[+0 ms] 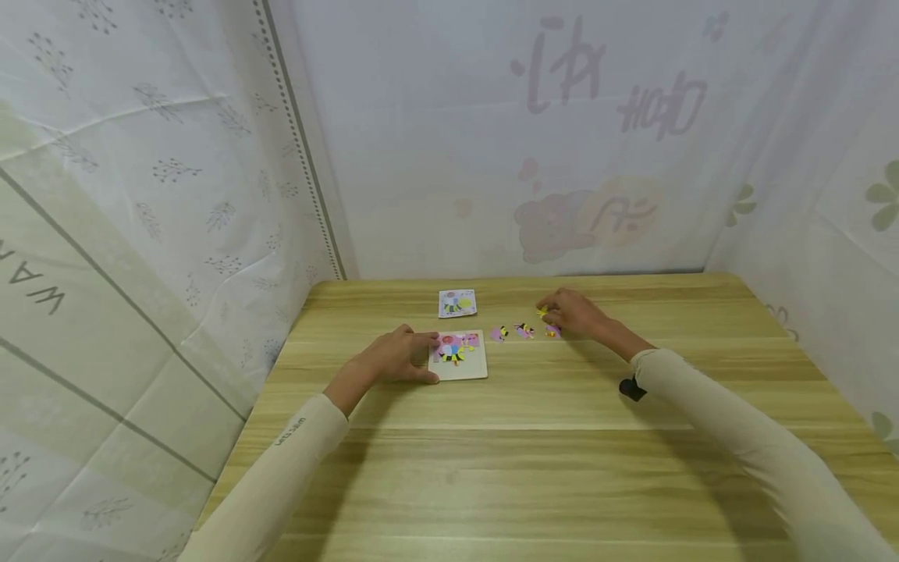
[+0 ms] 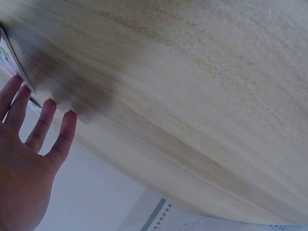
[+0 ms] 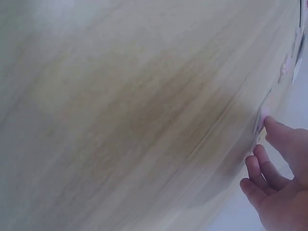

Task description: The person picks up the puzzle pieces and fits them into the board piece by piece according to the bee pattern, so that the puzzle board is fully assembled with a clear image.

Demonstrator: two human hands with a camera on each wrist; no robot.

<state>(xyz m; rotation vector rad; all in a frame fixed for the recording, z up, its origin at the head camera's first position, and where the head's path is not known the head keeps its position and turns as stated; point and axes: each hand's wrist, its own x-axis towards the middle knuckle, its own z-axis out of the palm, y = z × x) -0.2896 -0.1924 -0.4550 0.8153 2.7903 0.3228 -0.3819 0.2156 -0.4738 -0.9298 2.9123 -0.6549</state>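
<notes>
A square puzzle board lies on the table, its upper part filled with bee-picture pieces. My left hand rests along the board's left edge, its thumb near the lower corner and its index finger near the upper part. In the left wrist view those fingers look fairly straight. Loose puzzle pieces, pink with yellow and black, lie in a row to the right: one piece, another piece, and a third piece beside my right hand. Its thumb and fingertips pinch a yellow puzzle piece.
Behind the board lies a square picture card with a similar bee. The wooden table reaches back to a printed cloth wall, with more cloth at both sides. A black object is at the right wrist.
</notes>
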